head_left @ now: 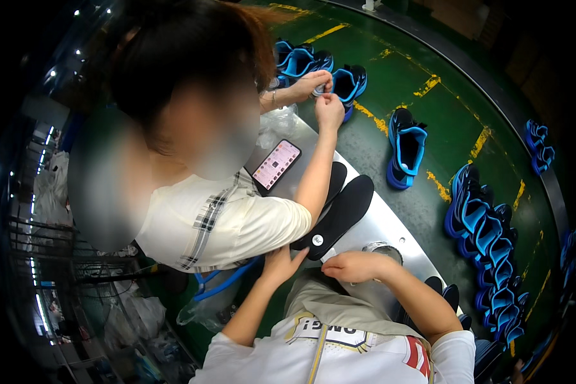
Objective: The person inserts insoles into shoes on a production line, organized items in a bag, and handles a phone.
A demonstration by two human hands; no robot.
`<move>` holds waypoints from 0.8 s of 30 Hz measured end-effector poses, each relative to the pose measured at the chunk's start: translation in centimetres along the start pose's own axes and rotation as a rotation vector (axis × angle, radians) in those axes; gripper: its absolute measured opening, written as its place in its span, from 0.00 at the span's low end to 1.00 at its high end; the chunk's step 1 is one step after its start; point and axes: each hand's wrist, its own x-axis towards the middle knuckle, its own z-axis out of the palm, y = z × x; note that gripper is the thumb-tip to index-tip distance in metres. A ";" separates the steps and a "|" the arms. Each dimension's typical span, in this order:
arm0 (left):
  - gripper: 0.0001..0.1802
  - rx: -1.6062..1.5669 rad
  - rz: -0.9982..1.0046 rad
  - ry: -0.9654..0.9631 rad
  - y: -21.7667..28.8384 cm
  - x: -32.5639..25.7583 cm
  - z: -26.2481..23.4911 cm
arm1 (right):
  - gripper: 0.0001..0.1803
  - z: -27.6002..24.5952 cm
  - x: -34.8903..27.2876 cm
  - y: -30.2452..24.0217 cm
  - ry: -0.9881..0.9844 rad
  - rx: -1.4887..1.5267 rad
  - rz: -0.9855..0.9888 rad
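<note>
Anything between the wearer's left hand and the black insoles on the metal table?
Nothing visible. The left hand is already at the near end of the black insoles. The co-worker's forearm crosses above their far end, away from it. The right hand rests beside them.

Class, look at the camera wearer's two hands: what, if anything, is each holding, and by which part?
The left hand grips a black insole at its near end. The right hand rests closed beside it; whether it holds anything cannot be told.

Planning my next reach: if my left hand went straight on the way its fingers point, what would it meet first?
Probably the black insole: the left hand already points at its near end by the round sticker. Whether they touch is unclear.
</note>
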 end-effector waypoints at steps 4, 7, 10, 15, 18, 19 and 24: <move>0.39 -0.007 -0.122 0.190 -2.2 3.4 4.9 | 0.18 3.2 2.9 1.7 0.295 0.343 0.124; 0.36 -0.029 -0.092 0.211 -2.2 4.6 4.6 | 0.23 3.9 4.8 2.6 0.575 0.646 0.241; 0.32 0.019 -0.119 0.264 0.6 3.3 2.3 | 0.23 3.6 5.4 2.4 0.732 0.888 0.285; 0.15 -0.367 0.306 0.268 2.9 1.4 2.6 | 0.27 2.3 7.0 1.2 0.999 1.093 0.264; 0.28 -0.440 0.513 0.225 4.7 1.5 2.6 | 0.23 1.8 6.8 3.8 1.164 1.295 0.062; 0.38 -0.254 0.445 0.196 5.5 1.3 1.9 | 0.22 1.2 5.5 3.7 1.260 1.179 0.046; 0.39 0.167 0.193 0.137 5.2 3.1 4.9 | 0.21 -0.2 -6.6 4.2 1.438 0.853 -0.069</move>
